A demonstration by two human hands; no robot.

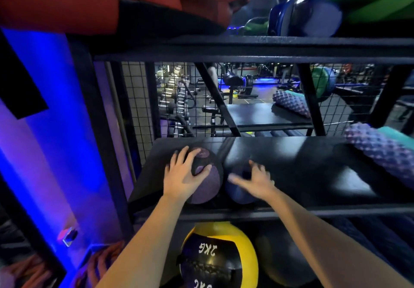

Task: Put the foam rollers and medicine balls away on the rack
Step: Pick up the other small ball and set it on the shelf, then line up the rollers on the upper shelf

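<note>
Guessing they're partway done: left hand (183, 175) is gripping a purple-and-black rubber medicine ball (209, 184) on the middle shelf (313, 166) of the black metal rack (246, 47), right hand (257, 182) is lying over a bluish ball (239, 197) right beside it, too blurred to call a grip. Knobbly purple foam roller (385, 153) is already sitting at the shelf's right end, yellow-and-black 2KG ball (224, 254) underneath. Can't see what's left elsewhere; nothing seems to be blocking them.

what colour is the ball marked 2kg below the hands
The 2KG ball is yellow with black panels and white lettering, best seen in the head view.
</note>
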